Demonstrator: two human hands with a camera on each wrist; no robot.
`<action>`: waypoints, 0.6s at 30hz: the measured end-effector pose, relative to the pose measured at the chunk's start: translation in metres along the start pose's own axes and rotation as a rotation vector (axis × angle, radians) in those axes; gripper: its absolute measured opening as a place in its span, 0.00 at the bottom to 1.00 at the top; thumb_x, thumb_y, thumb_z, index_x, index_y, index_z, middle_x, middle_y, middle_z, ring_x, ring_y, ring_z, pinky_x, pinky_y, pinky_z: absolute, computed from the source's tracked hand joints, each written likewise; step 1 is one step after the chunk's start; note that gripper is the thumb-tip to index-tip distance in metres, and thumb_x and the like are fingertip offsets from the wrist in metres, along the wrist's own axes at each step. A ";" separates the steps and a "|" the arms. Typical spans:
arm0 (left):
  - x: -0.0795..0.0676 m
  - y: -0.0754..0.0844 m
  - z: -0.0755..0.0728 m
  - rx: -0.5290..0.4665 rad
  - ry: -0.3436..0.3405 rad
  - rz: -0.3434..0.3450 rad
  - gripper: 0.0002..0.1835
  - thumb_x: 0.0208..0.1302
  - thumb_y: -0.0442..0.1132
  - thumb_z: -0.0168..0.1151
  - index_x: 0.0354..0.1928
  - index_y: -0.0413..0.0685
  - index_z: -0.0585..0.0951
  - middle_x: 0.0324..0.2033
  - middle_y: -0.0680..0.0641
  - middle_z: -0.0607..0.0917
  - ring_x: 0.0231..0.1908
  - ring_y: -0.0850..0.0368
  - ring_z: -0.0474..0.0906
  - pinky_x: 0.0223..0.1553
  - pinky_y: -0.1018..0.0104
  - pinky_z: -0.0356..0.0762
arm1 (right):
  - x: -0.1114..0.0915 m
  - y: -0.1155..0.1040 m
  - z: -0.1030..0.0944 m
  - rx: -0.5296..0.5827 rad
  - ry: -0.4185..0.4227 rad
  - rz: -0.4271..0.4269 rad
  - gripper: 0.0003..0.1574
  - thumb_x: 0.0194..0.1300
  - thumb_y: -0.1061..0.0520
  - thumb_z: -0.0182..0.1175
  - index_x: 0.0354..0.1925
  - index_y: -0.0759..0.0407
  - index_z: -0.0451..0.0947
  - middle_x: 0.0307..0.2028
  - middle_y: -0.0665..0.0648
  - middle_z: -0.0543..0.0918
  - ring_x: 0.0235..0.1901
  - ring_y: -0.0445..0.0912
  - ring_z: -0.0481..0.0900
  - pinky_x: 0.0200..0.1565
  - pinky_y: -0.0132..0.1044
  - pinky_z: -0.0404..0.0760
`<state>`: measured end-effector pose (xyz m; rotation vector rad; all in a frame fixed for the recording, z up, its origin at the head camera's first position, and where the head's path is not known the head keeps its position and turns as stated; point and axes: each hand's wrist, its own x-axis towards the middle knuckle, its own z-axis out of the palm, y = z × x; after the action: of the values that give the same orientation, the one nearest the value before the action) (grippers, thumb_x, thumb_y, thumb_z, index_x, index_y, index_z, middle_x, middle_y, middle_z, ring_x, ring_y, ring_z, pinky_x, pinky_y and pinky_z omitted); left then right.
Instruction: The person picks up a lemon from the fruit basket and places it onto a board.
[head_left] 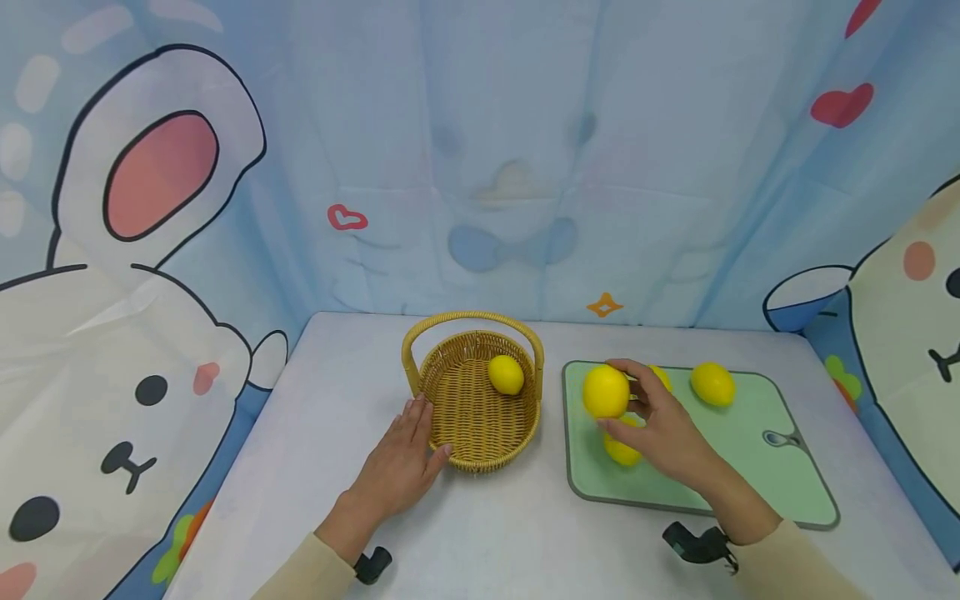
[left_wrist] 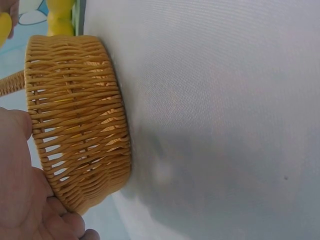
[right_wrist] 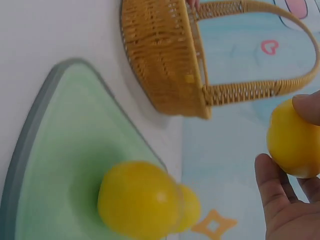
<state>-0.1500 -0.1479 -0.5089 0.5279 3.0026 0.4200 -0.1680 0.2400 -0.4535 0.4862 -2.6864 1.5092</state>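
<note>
My right hand (head_left: 663, 429) pinches a yellow lemon (head_left: 606, 390) between thumb and fingers, raised above the left part of a green cutting board (head_left: 735, 467). Below it a second lemon (head_left: 621, 448) lies on the board, partly covered by the hand. My left hand (head_left: 401, 458) rests against the left side of a round wicker basket (head_left: 472, 425), fingers extended along the rim; the left wrist view shows the thumb at the basket's rim (left_wrist: 32, 90). Inside the basket, toward its right side, lies one lemon (head_left: 506, 375).
Toward the board's back edge are two more lemons, one (head_left: 714, 384) in plain sight and one (head_left: 660, 377) mostly behind the right hand. The basket's tall arched handle (head_left: 472, 316) stands upright. A printed curtain (head_left: 510, 150) hangs behind the white table (head_left: 517, 533).
</note>
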 end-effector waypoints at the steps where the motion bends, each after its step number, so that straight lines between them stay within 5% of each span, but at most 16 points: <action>1: 0.000 0.000 0.000 0.000 0.001 0.001 0.44 0.84 0.62 0.41 0.83 0.34 0.52 0.84 0.36 0.48 0.84 0.42 0.46 0.83 0.48 0.52 | -0.002 0.003 -0.004 -0.007 0.012 0.004 0.51 0.67 0.63 0.73 0.79 0.56 0.57 0.70 0.64 0.70 0.61 0.59 0.75 0.57 0.11 0.70; 5: 0.000 0.000 0.000 0.001 0.001 0.003 0.44 0.84 0.62 0.41 0.83 0.33 0.52 0.84 0.36 0.48 0.84 0.42 0.46 0.83 0.48 0.52 | -0.008 0.014 -0.017 -0.041 0.050 0.015 0.50 0.69 0.62 0.71 0.80 0.59 0.56 0.72 0.67 0.67 0.61 0.57 0.75 0.56 0.09 0.69; 12: -0.001 0.001 -0.001 -0.006 -0.004 0.004 0.44 0.84 0.63 0.40 0.83 0.33 0.52 0.84 0.36 0.48 0.84 0.42 0.46 0.83 0.48 0.51 | -0.021 0.035 -0.034 -0.080 0.093 0.038 0.50 0.70 0.62 0.71 0.80 0.60 0.56 0.71 0.67 0.66 0.56 0.28 0.71 0.54 0.09 0.70; 18: 0.000 0.001 -0.001 -0.006 -0.004 0.001 0.44 0.84 0.62 0.41 0.83 0.33 0.52 0.84 0.36 0.48 0.84 0.42 0.46 0.83 0.48 0.51 | -0.028 0.049 -0.044 -0.106 0.094 0.104 0.53 0.70 0.58 0.71 0.82 0.59 0.53 0.74 0.69 0.63 0.63 0.58 0.73 0.52 0.08 0.69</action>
<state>-0.1494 -0.1473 -0.5072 0.5289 2.9968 0.4278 -0.1607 0.3079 -0.4754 0.2677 -2.7389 1.3656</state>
